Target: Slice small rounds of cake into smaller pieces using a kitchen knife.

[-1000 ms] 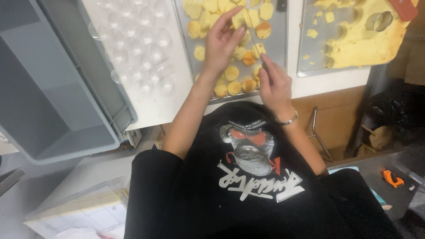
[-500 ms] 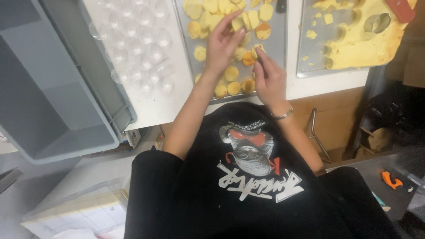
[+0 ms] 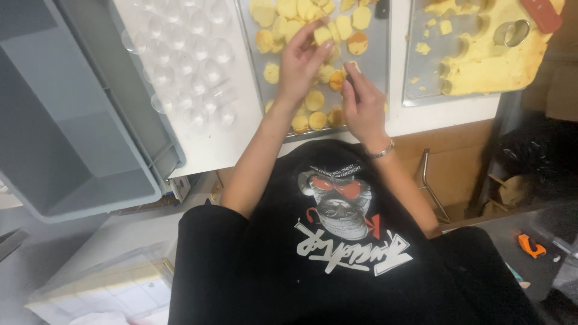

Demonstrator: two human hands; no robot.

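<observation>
Both my hands work over a metal tray (image 3: 376,57) covered with several yellow round slices (image 3: 315,100). My left hand (image 3: 299,65) pinches one yellow slice (image 3: 323,35) in its fingertips, lifted just above the others. My right hand (image 3: 363,102), with a bracelet at the wrist, sits close beside it. It grips a small pale piece (image 3: 353,65) between thumb and fingers. The two hands nearly touch. A thin line runs between them; I cannot tell what it is.
A second tray (image 3: 421,72) at the right holds a yellow sheet (image 3: 481,60) with round holes, a metal ring cutter (image 3: 512,33) and a red object (image 3: 545,12). Several clear plastic cups (image 3: 180,60) stand on the white counter (image 3: 229,144). A grey bin (image 3: 72,138) sits at the left.
My left hand has lifted from the slices and now pinches one in its fingertips. My right hand has moved a little closer to it with the small piece.
</observation>
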